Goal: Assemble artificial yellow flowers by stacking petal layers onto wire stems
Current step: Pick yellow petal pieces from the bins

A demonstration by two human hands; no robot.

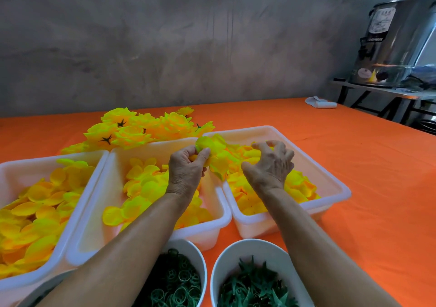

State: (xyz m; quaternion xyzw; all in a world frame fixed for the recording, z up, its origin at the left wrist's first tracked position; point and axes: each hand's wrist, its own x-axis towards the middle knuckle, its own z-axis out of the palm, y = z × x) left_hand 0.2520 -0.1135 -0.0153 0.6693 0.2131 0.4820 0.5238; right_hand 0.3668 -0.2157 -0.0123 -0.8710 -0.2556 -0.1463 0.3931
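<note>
From the head view, we risk the stacked layers slipping apart if our left hand (188,165) loosens its pinch on the half-built yellow fabric flower (213,152). Our right hand (271,162), just beside it, curls its fingers over loose yellow fabric petals (297,186) in the white plastic tray (335,188) beneath it.

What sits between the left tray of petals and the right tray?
In the head view, a middle tray of yellow petals sits between them, touching both.
</note>
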